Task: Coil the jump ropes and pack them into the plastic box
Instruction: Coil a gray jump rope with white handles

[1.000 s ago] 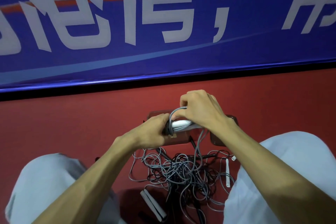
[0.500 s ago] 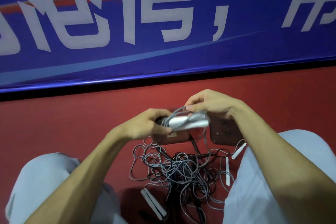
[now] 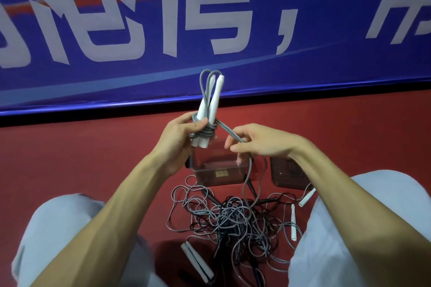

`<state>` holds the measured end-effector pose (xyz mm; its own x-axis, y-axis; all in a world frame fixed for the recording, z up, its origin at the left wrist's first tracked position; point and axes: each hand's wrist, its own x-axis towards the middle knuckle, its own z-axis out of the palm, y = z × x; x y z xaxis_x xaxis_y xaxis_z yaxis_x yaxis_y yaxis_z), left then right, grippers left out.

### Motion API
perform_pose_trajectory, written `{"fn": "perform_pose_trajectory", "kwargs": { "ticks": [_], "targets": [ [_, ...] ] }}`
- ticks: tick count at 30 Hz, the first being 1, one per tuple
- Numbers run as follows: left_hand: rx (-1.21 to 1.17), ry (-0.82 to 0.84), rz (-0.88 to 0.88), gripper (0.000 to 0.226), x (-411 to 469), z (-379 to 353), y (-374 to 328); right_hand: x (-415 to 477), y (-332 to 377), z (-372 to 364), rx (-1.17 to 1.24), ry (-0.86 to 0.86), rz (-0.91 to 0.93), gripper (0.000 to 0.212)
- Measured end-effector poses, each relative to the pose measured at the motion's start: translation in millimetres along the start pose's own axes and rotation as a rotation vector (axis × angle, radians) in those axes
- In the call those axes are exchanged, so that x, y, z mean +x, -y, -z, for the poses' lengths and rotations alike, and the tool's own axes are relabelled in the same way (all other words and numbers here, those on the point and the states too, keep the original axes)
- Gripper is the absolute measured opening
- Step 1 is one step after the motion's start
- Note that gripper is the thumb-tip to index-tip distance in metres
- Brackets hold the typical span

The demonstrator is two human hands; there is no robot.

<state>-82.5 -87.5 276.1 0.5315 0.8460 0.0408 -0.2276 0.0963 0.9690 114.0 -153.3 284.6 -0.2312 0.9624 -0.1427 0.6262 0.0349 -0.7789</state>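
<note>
Jump-rope handles (image 3: 215, 95) are gripped by the left hand (image 3: 179, 137), their grey cord (image 3: 227, 131) pinched by the right hand (image 3: 261, 144). Coiling seems unfinished; slack must be wound on.

Red floor (image 3: 70, 158) underfoot, and in the middle of it lies a tangle of grey and black jump ropes (image 3: 233, 219). At twelve o'clock from the tangle stands the clear plastic box (image 3: 219, 172), top open. A tinted lid (image 3: 286, 175) lies flat at two o'clock. There's a loose white handle (image 3: 293, 222) at three and a paired set of white handles (image 3: 197, 261) at seven.
</note>
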Motion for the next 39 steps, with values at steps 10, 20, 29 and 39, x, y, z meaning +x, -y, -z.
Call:
{"fn": "perform_pose_trajectory", "kwargs": {
  "ticks": [10, 20, 29, 39],
  "targets": [
    [0.111, -0.187, 0.034, 0.007, 8.2, 2.0, 9.7, -11.8, 10.6, 3.5, -0.362, 0.043, -0.063, 0.017],
    [0.788, -0.106, -0.059, 0.021, 15.3, 8.3, 30.8, -14.1, 21.5, -10.3, -0.902, -0.140, 0.261, 0.055],
    [1.376, 0.324, -0.119, 0.034, 6.9, 4.9, 35.0, -12.5, 13.9, -8.9, -0.816, -0.306, 0.331, 0.036],
    [1.230, 0.416, -0.216, 0.027, -6.7, -9.8, 31.5, 1.9, -3.1, -6.4, -0.610, -0.539, 0.282, 0.019]
  ]
}}
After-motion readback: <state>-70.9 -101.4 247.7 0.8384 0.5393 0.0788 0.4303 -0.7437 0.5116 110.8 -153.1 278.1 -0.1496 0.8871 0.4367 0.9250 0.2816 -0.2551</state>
